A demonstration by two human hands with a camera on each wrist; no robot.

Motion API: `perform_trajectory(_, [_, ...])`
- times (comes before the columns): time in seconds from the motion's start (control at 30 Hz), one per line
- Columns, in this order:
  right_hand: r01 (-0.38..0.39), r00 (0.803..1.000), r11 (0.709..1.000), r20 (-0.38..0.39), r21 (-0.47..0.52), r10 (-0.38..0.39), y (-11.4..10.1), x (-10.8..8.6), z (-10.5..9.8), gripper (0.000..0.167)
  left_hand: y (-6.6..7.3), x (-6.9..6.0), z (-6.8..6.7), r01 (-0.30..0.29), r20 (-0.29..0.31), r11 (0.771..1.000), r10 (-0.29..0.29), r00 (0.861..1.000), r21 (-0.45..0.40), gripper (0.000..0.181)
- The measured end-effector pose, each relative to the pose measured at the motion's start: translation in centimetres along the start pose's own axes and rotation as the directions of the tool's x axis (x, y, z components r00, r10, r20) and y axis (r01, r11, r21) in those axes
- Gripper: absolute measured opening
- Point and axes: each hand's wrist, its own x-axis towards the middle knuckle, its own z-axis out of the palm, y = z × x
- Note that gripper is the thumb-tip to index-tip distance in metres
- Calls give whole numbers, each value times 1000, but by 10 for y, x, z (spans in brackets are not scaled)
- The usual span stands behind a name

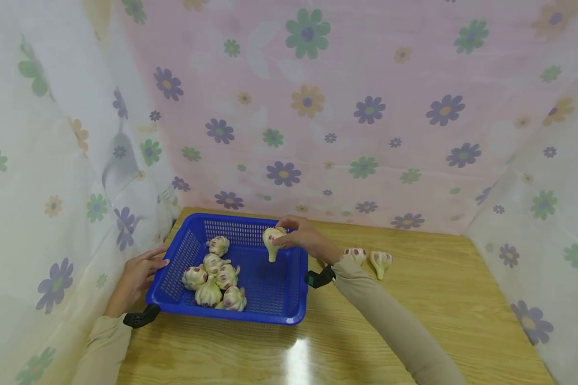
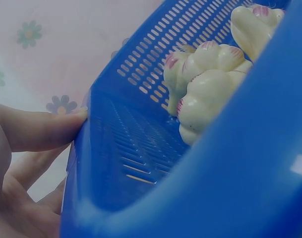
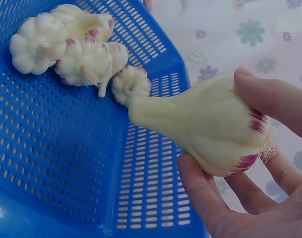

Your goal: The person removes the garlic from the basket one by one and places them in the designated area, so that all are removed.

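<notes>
My right hand holds a garlic bulb by its rounded root end, thumb on one side and fingers on the other. The bulb is pale with purple streaks, and its stem points down over the right part of a blue plastic basket. My left hand holds the basket's left rim, its thumb at the edge and the other fingers partly hidden behind the outer wall. Several garlic bulbs lie heaped in the basket's left half.
On the wooden table, right of the basket, lie more bulbs, one garlic bulb fully visible and others partly hidden by the right forearm. A flowered pink curtain hangs behind, with white flowered cloth at the left.
</notes>
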Motion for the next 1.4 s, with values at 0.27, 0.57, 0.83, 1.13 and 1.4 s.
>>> perform_trajectory(0.27, [-11, 1000, 1000, -18, -14, 11, -1, -11, -16, 36, 2, 4, 1, -18, 10, 1000, 18, 1000, 5, 62])
perform_trajectory(0.57, [-35, 999, 999, -4, 2, 35, 5, -18, -34, 43, -3, 0, -3, -17, -3, 999, 17, 1000, -29, 63])
perform_trajectory(0.83, [-94, 995, 994, -39, -51, 92, 5, -36, -48, 55, -2, 1, -2, 6, 5, 1000, -6, 1000, -14, 65])
perform_trajectory(1.13, [-74, 996, 997, -50, -26, 73, 6, -57, -62, 46, -3, 0, -1, 26, -7, 1000, -26, 1000, -17, 65])
perform_trajectory(1.4, [-49, 998, 998, -48, 33, 50, 7, -78, -79, 49, -3, 1, 0, 19, -4, 1000, -19, 1000, -13, 65])
